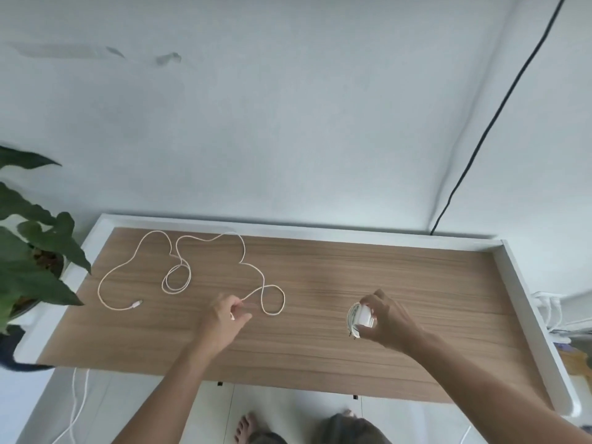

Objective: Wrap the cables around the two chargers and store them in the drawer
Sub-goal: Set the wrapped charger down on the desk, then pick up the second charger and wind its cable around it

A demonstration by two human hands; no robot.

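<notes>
Two bare hands reach over the wooden desk top [320, 354]; the right hand [384, 318], toward the right half of the surface, is curled around a white charger [361, 318] with its cable already wound in tight turns about the body, fingers above and thumb below clasping the bundle just over the wood; the left hand [224, 318], near the middle of the surface, pinches the near end of a loose white cable [179, 274] between thumb and fingertips, though what sits at that end is too small and blurred to tell; from the pinch the cable makes a small loop just to the right of the hand, runs back toward the far edge, winds in broad curves along it, coils in a small double ring left of centre, and sweeps round toward the left edge, ending in a small plug [137, 304] lying flat on the wood; a raised white rim [519, 283] borders the far and right edges; green plant leaves [38, 245] overhang the left edge; a dark cord [499, 110] runs down the pale wall [288, 107] to the far right corner; bare toes [245, 427] show on the floor below the near edge.
</notes>
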